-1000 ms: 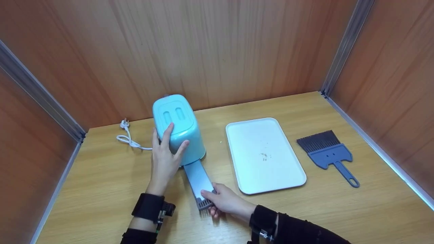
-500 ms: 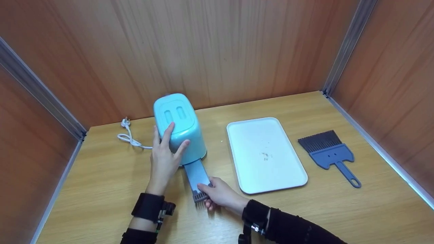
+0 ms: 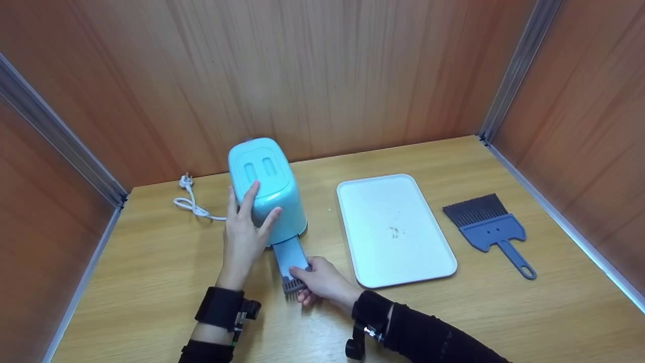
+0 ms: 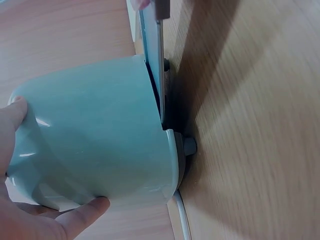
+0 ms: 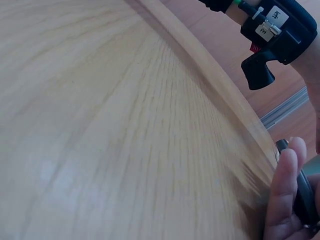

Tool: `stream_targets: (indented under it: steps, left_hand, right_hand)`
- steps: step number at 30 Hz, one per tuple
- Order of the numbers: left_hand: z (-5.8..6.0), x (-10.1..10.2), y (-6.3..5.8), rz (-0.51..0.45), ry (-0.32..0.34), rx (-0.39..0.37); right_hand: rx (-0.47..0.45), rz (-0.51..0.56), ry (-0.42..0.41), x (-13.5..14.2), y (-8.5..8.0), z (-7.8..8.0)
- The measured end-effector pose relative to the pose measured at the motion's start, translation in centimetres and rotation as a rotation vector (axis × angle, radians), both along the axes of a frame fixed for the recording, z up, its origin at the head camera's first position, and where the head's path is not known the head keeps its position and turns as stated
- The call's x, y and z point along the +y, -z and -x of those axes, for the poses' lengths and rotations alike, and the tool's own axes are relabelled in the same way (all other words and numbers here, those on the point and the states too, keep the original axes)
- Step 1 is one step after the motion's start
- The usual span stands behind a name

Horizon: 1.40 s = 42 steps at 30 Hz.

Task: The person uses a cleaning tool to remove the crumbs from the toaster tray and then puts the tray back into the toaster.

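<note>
A turquoise toaster with two long recesses in its top stands at the left-centre of the table. My left hand holds it at the near end, fingers spread over the top and left side, thumb on the right. In the left wrist view those fingers wrap the toaster body. A flat crumb tray sticks out of the slot at the toaster's base, its inner part hidden inside. My right hand pinches the tray's dark, slatted end, thumb on top and fingers below. In the right wrist view that dark end shows between the fingers.
A white tray with brown crumbs lies right of the toaster. Farther right is a blue hand brush with dark bristles. A white power cord and plug lie left of the toaster. Wooden panels enclose the table.
My right hand has pushed the crumb tray farther into the toaster, moving away and slightly left, so less of it sticks out. My left hand has stayed on the toaster.
</note>
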<state>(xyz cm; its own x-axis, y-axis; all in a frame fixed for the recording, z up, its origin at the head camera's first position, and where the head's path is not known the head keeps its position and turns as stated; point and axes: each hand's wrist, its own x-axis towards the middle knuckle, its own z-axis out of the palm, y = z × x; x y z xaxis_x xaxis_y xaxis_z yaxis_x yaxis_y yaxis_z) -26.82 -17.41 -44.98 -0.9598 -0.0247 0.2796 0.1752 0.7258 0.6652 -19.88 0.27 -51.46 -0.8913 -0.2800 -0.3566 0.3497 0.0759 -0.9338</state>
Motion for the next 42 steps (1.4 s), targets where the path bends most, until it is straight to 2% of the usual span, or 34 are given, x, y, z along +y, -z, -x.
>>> stream_targets:
  steps: [9, 18, 23, 28, 33, 42]
  left_hand:
    - [0.1, -0.1, 0.0, 0.011, -0.003, 0.018]
    - [0.1, -0.1, 0.1, 0.003, 0.0, 0.003]
    - [0.1, 0.0, 0.1, 0.006, -0.003, 0.034]
    - [0.1, 0.0, 0.1, 0.003, 0.0, 0.008]
    - [0.1, 0.0, 0.0, -0.001, 0.005, -0.007]
    - [0.0, 0.0, 0.1, 0.001, 0.007, -0.008]
  right_hand:
    - [0.007, -0.001, 0.026, -0.3, -0.1, 0.9]
    - [0.0, -0.011, 0.061, -0.6, -0.1, 1.1]
    - [-0.019, 0.031, 0.088, -0.8, -0.2, 1.1]
    - [-0.025, 0.08, 0.12, -0.8, -0.4, 1.4]
    - [-0.022, 0.111, 0.113, -0.6, -0.5, 1.7]
    - [0.009, 0.068, 0.075, -0.4, -0.6, 2.2]
